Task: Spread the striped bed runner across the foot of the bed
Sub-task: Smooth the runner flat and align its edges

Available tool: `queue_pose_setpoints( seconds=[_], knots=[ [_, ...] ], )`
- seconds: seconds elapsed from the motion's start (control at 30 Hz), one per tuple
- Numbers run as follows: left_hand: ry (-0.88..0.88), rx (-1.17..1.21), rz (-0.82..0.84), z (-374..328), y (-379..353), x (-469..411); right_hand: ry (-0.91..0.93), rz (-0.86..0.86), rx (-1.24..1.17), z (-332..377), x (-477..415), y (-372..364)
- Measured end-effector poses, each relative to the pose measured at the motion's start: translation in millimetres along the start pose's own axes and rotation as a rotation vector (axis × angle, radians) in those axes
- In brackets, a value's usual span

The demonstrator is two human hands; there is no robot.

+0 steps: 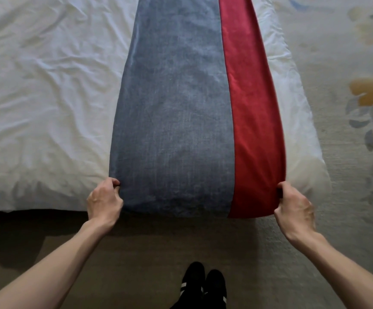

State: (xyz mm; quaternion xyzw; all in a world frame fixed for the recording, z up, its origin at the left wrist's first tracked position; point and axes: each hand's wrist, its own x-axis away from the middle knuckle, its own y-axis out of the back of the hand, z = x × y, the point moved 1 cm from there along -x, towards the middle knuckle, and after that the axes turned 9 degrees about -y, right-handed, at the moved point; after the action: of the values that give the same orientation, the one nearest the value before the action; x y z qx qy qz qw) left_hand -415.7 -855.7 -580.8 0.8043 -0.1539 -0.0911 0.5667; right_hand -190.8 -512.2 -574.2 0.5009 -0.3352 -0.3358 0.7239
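Looking down from my head, the bed runner (174, 121), a wide blue-grey band with a red stripe along its right side, lies flat over the white duvet (47, 97) and runs away from me across the bed, its near end draping over the bed's edge. My left hand (104, 200) pinches the blue-grey corner with curled fingers while my right hand (294, 208) grips the red corner, fingers wrapped round the fabric. Below, my dark shoes (203, 284) stand on the carpet (348, 85) beside the bed.
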Motion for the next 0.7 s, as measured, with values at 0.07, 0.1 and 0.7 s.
queue_pose_setpoints(
  seconds=[0.07,0.1,0.7],
  knots=[
    [0.002,0.022,0.012,0,2,-3,-0.003,0.003,-0.001,0,-3,-2],
    [0.001,0.039,0.018,1,4,-5,-0.004,0.01,0.001,0,-4,-2],
    [0.202,0.169,-0.151,-2,19,-36,-0.189,0.027,-0.126,5,-49,16]
  ],
)
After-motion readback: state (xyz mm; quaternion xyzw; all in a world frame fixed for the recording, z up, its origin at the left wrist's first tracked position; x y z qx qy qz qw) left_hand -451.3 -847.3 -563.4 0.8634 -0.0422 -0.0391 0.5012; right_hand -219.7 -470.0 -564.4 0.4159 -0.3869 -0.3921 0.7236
